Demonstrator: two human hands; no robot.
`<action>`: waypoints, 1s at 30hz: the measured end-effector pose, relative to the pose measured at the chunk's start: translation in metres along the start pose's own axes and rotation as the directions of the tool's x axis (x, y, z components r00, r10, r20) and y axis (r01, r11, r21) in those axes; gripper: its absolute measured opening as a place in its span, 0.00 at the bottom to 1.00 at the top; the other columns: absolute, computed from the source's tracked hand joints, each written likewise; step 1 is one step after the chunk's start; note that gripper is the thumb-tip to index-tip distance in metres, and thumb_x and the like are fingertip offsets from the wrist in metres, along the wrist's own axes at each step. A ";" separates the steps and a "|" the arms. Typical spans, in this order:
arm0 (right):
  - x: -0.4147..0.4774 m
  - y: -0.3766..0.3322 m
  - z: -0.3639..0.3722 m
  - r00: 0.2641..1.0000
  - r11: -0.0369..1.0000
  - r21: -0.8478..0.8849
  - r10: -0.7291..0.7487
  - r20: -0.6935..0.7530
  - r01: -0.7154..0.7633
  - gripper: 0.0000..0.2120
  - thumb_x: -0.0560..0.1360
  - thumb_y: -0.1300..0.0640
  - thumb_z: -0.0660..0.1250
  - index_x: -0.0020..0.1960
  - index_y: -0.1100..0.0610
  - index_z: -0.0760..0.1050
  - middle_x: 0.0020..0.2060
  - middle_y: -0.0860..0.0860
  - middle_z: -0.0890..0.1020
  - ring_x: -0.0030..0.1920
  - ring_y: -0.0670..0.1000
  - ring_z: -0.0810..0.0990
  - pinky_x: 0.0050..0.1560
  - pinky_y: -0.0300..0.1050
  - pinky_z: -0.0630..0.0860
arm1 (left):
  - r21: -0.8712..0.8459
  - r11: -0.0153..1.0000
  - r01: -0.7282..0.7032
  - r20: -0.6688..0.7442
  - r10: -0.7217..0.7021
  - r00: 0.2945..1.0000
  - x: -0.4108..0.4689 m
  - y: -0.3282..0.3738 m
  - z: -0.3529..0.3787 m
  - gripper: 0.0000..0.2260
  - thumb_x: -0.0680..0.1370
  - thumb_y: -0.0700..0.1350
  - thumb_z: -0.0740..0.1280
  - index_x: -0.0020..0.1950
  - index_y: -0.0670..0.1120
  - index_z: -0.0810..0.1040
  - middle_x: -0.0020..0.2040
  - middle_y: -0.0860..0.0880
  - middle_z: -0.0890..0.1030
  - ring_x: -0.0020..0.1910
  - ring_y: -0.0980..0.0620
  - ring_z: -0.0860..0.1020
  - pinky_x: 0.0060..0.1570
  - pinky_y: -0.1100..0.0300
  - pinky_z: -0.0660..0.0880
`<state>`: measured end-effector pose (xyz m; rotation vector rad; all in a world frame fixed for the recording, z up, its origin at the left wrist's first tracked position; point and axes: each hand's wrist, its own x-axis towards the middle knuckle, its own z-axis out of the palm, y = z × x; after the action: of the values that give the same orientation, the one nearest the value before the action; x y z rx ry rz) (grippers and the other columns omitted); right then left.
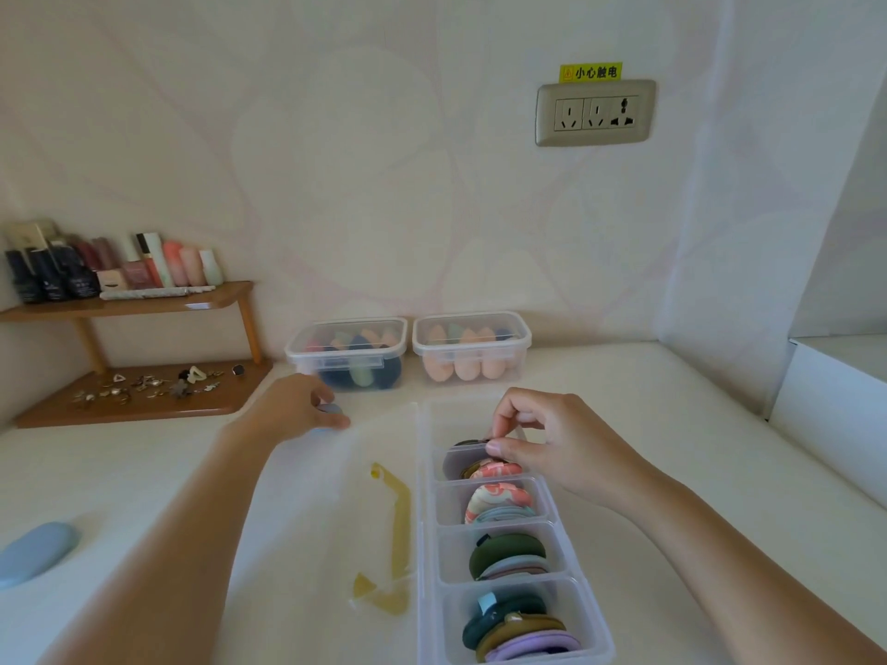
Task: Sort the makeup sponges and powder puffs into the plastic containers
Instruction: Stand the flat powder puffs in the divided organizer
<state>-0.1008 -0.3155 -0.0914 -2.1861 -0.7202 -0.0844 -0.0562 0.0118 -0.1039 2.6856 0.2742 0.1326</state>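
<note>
We noted a long clear divided container (504,530) lying on the white tabletop (672,424), running away from the viewer, with 4 small compartments visible in a row. Each compartment held flat round powder puffs (504,554) standing on edge: purple, olive and dark teal ones nearest, then dark green and pale ones, then a pink-patterned one with light blue ones, then pink-patterned and dark ones farthest.

The right hand (552,439) hovered over the farthest compartment, thumb and forefinger pressed together on the top edge of a dark puff (468,443) there, other fingers curled.

The left hand (297,405) reached forward left of the container, fingers closed around a pale blue puff (331,409) just above the table. Between the 2 hands lay the container's clear lid (365,477) with a yellow clasp (398,535), flat on the table beside the container.

At the back wall stood 2 lidded clear boxes (408,348) side by side: the left one held dark blue, green and peach sponges, the right one peach egg-shaped sponges.

Another pale blue item (36,551) rested at the table's left edge; we could not tell what it was. A wooden shelf (144,304) with cosmetics stood at far left.
</note>
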 end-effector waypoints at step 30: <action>0.000 -0.001 -0.001 0.995 0.993 -0.082 -0.092 -0.048 0.088 0.11 0.71 0.54 0.73 0.37 0.46 0.71 0.44 0.42 0.83 0.51 0.37 0.78 0.45 0.29 0.69 | -0.010 0.853 -0.522 0.064 0.522 0.851 -0.075 0.149 -0.005 0.03 0.70 0.46 0.73 0.43 0.53 0.82 0.36 0.59 0.79 0.34 0.63 0.76 0.36 0.72 0.70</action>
<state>-0.1010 -0.3160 -0.0896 -2.2186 -0.7983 -0.2185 -0.1050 -0.1346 -0.0391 2.6961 -0.4892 0.2057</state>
